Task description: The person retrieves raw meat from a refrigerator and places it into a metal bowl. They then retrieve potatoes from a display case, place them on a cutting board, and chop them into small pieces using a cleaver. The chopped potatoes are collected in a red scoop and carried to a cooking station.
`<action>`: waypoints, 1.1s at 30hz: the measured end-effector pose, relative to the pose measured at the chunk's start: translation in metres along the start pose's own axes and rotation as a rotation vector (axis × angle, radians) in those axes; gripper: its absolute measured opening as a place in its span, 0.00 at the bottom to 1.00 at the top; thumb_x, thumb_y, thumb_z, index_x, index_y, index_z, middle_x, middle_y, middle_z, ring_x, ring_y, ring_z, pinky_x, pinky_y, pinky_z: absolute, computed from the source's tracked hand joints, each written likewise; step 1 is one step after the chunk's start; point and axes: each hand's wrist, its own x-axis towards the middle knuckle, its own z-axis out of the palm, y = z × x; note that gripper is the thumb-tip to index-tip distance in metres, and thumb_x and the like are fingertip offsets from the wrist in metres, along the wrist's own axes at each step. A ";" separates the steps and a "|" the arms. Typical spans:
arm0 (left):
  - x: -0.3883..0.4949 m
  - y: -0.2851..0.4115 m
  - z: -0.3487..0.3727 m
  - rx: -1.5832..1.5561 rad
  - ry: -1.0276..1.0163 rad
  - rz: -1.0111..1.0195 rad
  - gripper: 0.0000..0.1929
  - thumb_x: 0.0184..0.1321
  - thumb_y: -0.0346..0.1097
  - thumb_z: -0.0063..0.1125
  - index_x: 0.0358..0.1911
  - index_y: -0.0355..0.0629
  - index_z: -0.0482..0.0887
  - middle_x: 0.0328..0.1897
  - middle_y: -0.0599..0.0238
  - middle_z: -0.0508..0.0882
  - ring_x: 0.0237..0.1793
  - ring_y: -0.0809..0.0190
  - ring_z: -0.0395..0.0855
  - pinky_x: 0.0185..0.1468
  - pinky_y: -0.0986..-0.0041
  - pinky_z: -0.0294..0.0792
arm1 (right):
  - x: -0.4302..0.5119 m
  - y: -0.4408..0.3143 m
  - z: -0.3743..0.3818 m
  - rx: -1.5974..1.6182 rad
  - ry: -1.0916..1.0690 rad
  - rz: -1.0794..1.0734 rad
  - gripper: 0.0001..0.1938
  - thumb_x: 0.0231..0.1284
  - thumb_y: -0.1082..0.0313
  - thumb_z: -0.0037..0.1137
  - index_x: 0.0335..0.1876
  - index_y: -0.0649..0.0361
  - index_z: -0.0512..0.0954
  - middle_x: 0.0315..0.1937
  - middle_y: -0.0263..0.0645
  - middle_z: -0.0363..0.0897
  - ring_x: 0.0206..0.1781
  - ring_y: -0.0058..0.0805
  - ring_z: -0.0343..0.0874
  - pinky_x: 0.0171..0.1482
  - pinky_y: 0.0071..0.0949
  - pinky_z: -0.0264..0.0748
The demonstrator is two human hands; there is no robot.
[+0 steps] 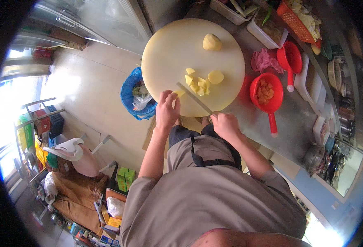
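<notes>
A large round white cutting board (166,55) lies before me. My right hand (225,124) grips the handle of a kitchen knife (195,98), its blade angled up and left across the board's near part. My left hand (167,109) is at the board's near left edge, its fingertips at a pale yellow potato piece (179,93) beside the blade. Whether the fingers pinch that piece is unclear. Just beyond the knife lie several cut potato chunks (200,85) and a thick potato piece with a flat cut face (215,77). A larger peeled potato (212,42) sits near the far edge.
Right of the board, a red plastic ladle (266,92) holds orange chunks. Another red ladle (289,57), a pink cloth (266,60) and a white tray (267,31) stand on the metal counter (261,129). Below the board's left edge is a blue-lined bin (129,95) with scraps.
</notes>
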 end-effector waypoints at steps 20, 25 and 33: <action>-0.006 0.005 -0.033 0.173 -0.120 -0.038 0.08 0.56 0.25 0.60 0.40 0.42 0.83 0.41 0.57 0.84 0.46 0.48 0.83 0.45 0.59 0.77 | 0.013 -0.001 0.025 0.164 0.016 -0.116 0.14 0.64 0.63 0.53 0.29 0.66 0.81 0.27 0.58 0.81 0.32 0.56 0.84 0.36 0.47 0.79; 0.047 0.028 0.017 0.019 -0.154 0.243 0.11 0.56 0.28 0.60 0.44 0.40 0.82 0.41 0.53 0.84 0.45 0.45 0.82 0.52 0.58 0.75 | -0.009 0.055 0.018 0.498 0.256 0.376 0.19 0.66 0.54 0.57 0.32 0.67 0.81 0.21 0.53 0.79 0.27 0.46 0.84 0.32 0.41 0.75; 0.110 0.085 0.101 0.438 -0.489 0.330 0.17 0.57 0.37 0.60 0.49 0.42 0.80 0.42 0.54 0.85 0.47 0.51 0.83 0.46 0.60 0.78 | -0.026 0.094 -0.001 0.520 0.178 0.525 0.25 0.66 0.50 0.55 0.30 0.73 0.80 0.21 0.54 0.80 0.29 0.49 0.85 0.36 0.44 0.77</action>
